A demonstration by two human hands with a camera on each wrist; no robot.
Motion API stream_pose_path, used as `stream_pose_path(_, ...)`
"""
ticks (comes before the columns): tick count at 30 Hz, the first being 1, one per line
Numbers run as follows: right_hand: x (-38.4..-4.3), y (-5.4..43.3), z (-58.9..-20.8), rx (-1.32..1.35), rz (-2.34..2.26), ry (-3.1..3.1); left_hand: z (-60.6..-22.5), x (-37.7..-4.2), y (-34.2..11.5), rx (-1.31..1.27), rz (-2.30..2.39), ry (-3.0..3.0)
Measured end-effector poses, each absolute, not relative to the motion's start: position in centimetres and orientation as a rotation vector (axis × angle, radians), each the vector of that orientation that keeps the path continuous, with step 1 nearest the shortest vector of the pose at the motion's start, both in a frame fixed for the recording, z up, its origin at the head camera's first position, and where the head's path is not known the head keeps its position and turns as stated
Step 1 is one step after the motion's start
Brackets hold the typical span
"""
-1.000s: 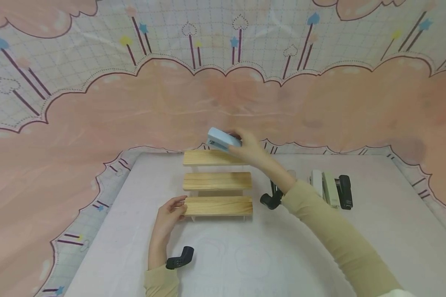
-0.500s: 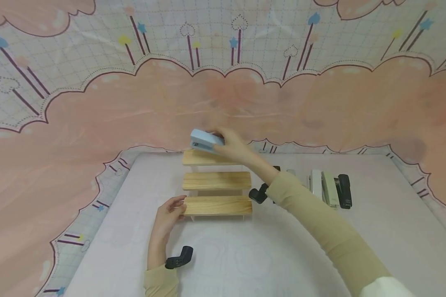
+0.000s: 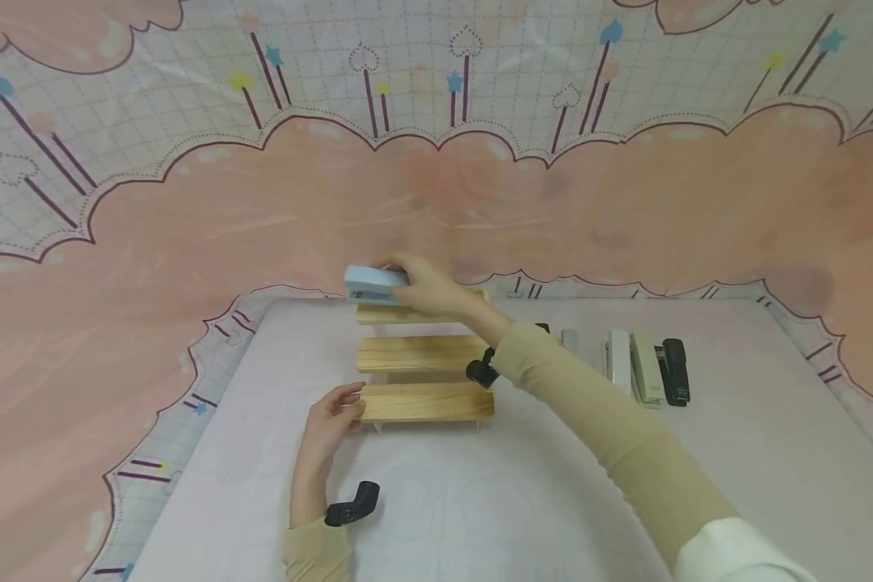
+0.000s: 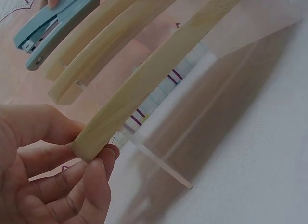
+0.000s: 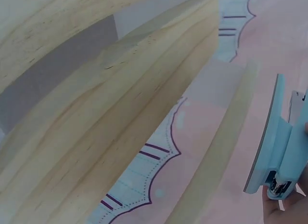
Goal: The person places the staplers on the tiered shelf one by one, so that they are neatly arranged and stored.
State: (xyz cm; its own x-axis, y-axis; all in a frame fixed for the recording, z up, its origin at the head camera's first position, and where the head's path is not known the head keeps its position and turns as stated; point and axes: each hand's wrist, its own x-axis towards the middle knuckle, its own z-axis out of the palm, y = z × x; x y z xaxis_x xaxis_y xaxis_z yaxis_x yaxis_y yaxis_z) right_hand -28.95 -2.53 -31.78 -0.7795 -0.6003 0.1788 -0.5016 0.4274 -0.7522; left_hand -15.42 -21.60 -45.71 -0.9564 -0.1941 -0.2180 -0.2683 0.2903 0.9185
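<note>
My right hand (image 3: 425, 287) grips a light blue stapler (image 3: 371, 284) at the left end of the top step of a three-step wooden rack (image 3: 422, 356). In the left wrist view the stapler (image 4: 57, 29) lies along the end of the farthest plank. The right wrist view has the stapler (image 5: 281, 147) at its right edge, fingers under it. My left hand (image 3: 331, 412) holds the left end of the lowest plank; in its wrist view the thumb and fingers pinch that plank's end (image 4: 91, 142). Clear supports (image 4: 161, 164) carry the planks.
Right of the rack stand a white stapler (image 3: 620, 360), a pale green stapler (image 3: 647, 369) and a black stapler (image 3: 674, 372) in a row. A small grey item (image 3: 570, 339) lies left of them, partly behind the right sleeve. A patterned cloth (image 3: 436, 202) hangs behind the white table (image 3: 262, 420).
My right hand has carried the blue stapler leftward and slightly down, from above the top step's middle to its left end, turning it nearly level. The left hand stays on the lowest plank.
</note>
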Motion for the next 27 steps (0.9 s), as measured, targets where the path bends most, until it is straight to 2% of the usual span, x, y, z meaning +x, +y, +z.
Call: stream_pose_path(27, -29.0, -4.0, -33.0, -0.968, -1.213, 2.518, -45.8, -15.3, -22.0, -0.408, 1.780, 2.471)
